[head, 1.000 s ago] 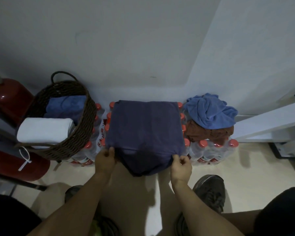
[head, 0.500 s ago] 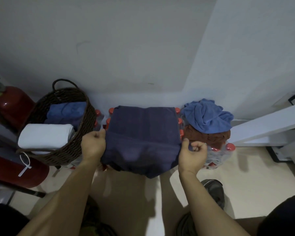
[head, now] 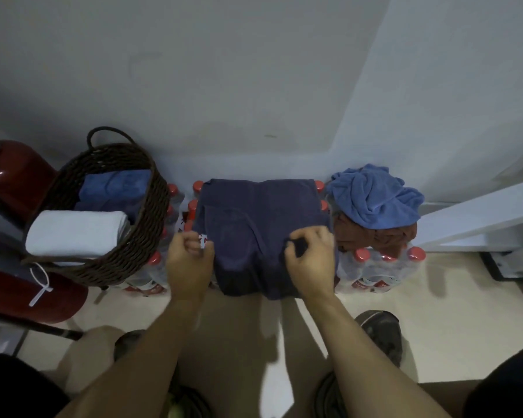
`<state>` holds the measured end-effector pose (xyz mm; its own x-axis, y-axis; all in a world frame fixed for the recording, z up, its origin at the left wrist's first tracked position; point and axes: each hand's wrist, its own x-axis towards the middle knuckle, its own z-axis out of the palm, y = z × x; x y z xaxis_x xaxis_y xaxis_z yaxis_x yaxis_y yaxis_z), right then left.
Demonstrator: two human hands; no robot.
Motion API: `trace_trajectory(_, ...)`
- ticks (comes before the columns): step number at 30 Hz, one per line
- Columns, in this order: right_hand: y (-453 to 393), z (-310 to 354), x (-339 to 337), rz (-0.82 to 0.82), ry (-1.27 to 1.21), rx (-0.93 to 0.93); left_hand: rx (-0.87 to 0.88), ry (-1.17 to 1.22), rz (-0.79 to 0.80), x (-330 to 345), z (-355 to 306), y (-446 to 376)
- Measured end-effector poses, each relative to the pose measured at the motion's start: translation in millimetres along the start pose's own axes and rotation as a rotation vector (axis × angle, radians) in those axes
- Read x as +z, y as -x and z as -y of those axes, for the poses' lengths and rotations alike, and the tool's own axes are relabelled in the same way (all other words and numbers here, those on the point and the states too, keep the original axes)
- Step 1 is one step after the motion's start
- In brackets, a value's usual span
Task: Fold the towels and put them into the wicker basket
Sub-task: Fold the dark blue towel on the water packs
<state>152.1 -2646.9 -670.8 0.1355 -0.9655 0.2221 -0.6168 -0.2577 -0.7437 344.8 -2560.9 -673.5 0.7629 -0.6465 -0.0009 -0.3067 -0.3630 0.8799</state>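
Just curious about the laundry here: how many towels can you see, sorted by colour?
Navy towel: 1
Blue towels, basket and pile: 2
White towel: 1
Brown towel: 1
Total: 5

Five towels: one white (head: 73,233), three blue (head: 115,188) (head: 260,212) (head: 375,197), one brown (head: 372,233); one basket (head: 139,236); two hands (head: 189,263) (head: 311,257)

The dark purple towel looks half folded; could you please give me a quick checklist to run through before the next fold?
1. Right hand pinching dark purple towel: ok.
2. Left hand gripping the towel's left edge: cannot tell, blurred.
3. Towel lying flat: not ok, a ridge crosses it.
4. Room in wicker basket: cannot tell; white towel and blue towel fill the visible part.
5. Light blue towel and brown towel clear of the fold: ok.
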Motion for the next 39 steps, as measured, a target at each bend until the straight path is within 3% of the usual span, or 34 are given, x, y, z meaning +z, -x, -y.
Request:
trace_trajectory(3, 14, -5, 20, 0.18, -0.019, -0.14, -0.101, -0.055, 0.05, 8, 43, 37)
trace_trajectory(6, 21, -17, 30, 0.276, 0.002, -0.15, -0.293, -0.104, 0.127, 17, 73, 55)
trace_trajectory(13, 11, -17, 32, 0.353, 0.032, -0.125, -0.244, -0.109, 0.282, 36, 73, 38)
trace_trajectory(19, 9, -14, 34, 0.362, 0.017, -0.089, -0.157, -0.112, 0.282, 35, 64, 44)
trace_trajectory(23, 8, 11, 23, 0.321, -0.085, 0.017, -0.317, -0.029, 0.376, 20, 51, 49)
trace_trajectory(24, 8, 21, 18, 0.373, -0.174, 0.044, -0.344, -0.001, 0.403, 15, 44, 49)
trace_trajectory(26, 3, 40, 9, 0.638, -0.23, 0.04, -0.384, 0.051, 0.471, 5, 25, 45)
trace_trajectory(29, -12, 63, -9, 1.104, 0.107, 0.009, -0.499, 0.229, 0.603, -11, -12, 35)
trace_trajectory(31, -17, 74, -19, 1.221, 0.134, 0.118, -0.51, 0.265, 0.647, -19, -36, 28)
trace_trajectory(36, -34, 105, -39, 1.048, -0.194, 0.291, -0.579, 0.414, 0.619, -30, -86, 10)
trace_trajectory(39, -56, 131, -59, 1.07, -0.144, 0.255, -0.412, 0.223, 0.774, -44, -116, -3)
